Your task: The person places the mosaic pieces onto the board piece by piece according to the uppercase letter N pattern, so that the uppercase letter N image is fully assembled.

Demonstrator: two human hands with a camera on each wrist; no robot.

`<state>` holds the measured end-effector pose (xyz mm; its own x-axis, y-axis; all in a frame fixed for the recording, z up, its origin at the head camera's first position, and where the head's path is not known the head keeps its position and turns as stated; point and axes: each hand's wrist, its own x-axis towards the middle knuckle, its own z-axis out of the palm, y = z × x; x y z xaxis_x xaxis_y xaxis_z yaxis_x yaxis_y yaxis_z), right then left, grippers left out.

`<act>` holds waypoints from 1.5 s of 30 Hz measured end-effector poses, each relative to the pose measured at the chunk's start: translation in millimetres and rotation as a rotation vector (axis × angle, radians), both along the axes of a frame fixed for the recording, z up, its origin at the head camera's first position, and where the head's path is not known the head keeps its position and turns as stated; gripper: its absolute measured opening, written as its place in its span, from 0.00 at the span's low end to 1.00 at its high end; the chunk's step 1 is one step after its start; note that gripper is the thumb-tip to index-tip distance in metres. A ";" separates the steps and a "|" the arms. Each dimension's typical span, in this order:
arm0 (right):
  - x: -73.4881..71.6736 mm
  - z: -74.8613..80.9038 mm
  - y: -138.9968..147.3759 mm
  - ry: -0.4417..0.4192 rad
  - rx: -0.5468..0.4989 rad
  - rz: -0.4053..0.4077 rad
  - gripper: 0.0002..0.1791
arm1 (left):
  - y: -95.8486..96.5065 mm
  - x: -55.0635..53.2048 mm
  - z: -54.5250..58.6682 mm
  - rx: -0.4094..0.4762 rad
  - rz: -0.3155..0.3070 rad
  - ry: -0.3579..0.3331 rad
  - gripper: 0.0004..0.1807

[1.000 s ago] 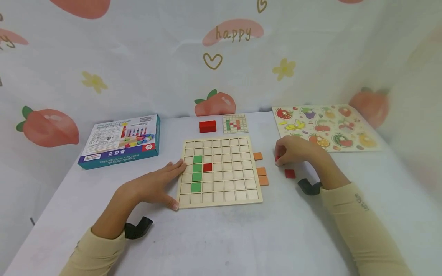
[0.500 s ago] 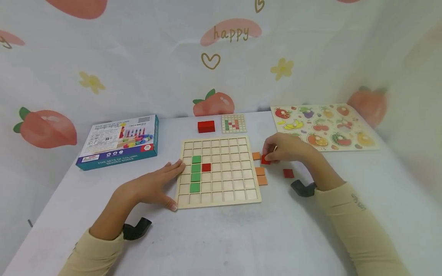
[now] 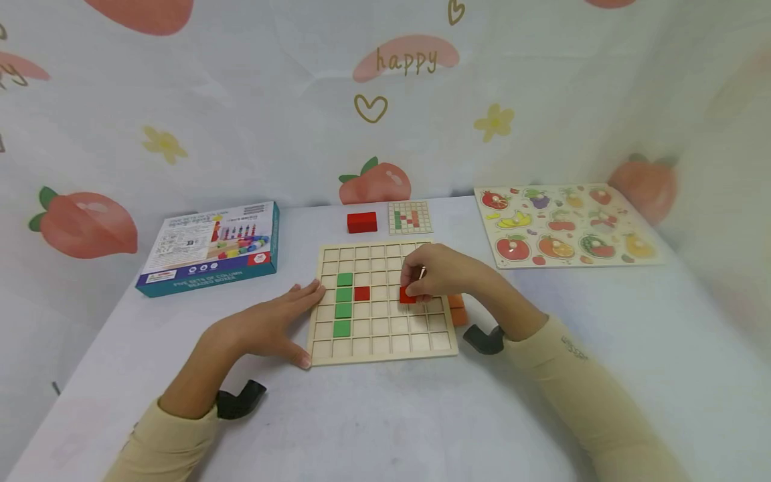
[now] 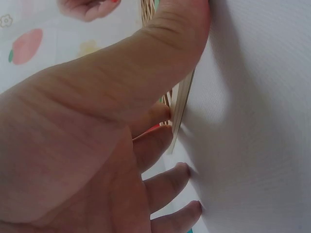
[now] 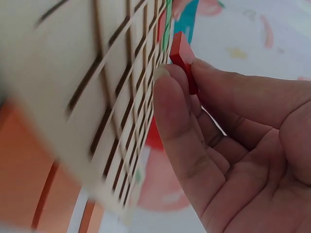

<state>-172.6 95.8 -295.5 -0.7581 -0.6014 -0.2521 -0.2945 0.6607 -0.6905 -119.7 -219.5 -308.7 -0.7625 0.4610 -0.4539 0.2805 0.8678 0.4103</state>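
A square wooden grid board [image 3: 385, 348] lies on the table, with a column of green tiles [image 3: 343, 310] and one red tile [image 3: 362, 293] in its cells. My left hand [image 3: 265, 328] rests along the board's left edge, fingers spread and the thumb at the near corner. Over the right half of the board, my right hand [image 3: 442, 271] pinches a square red tile [image 3: 407, 295] between thumb and fingertips. In the right wrist view that held tile [image 5: 182, 56] is tilted and apart from the grid. Orange tiles [image 3: 458, 314] lie against the board's right edge, partly covered by my right hand.
Behind the board stand a red block [image 3: 362, 222] and a small pattern card [image 3: 411, 217] with coloured squares. A boxed bead set [image 3: 211, 248] lies at the back left, and a fruit puzzle board [image 3: 569, 227] at the back right.
My right hand has moved left from the table beside the board to above the grid, carrying the red tile. A second red tile on the table is now hidden behind the right arm.
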 end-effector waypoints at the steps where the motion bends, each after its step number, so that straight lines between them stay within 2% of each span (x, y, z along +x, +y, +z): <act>1: 0.7 0.3 -5.3 0.003 -0.006 0.010 0.02 | 0.1 0.2 -0.2 -0.002 -0.001 0.002 0.66; 5: 1.9 -0.4 -24.4 0.024 -0.013 0.049 0.03 | -0.3 0.2 -1.5 -0.007 0.003 0.004 0.66; 11: 1.6 -8.5 -42.9 0.057 0.029 0.073 0.07 | -1.3 -0.2 -3.8 -0.002 0.005 -0.002 0.67; 20: 6.6 -12.6 -47.0 0.118 0.114 0.075 0.08 | 0.4 -2.0 -4.9 -0.013 -0.015 0.013 0.67; 25: 10.5 -10.6 -42.8 0.176 0.166 0.076 0.02 | 1.1 -1.4 -4.1 -0.014 -0.005 0.008 0.67; 30: 14.4 -4.4 -25.9 0.205 0.153 0.072 0.09 | 1.0 -0.5 -3.1 -0.014 0.000 0.003 0.67; 36: 19.9 -3.3 8.2 0.172 0.188 0.060 0.08 | 0.5 -0.1 -2.7 -0.013 -0.004 0.009 0.66; 41: 22.9 -5.3 44.1 0.146 0.199 -0.008 0.06 | 0.5 -0.5 -2.9 -0.018 -0.001 0.005 0.66; 45: 24.6 -1.0 74.9 0.072 0.266 -0.071 0.07 | -0.1 -0.4 -1.7 -0.011 0.000 0.003 0.66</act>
<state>-148.0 170.7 -296.6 -0.8176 -0.4664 -0.3378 -0.2832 0.8364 -0.4693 -120.1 -219.5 -310.4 -0.7636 0.4562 -0.4571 0.2819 0.8723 0.3996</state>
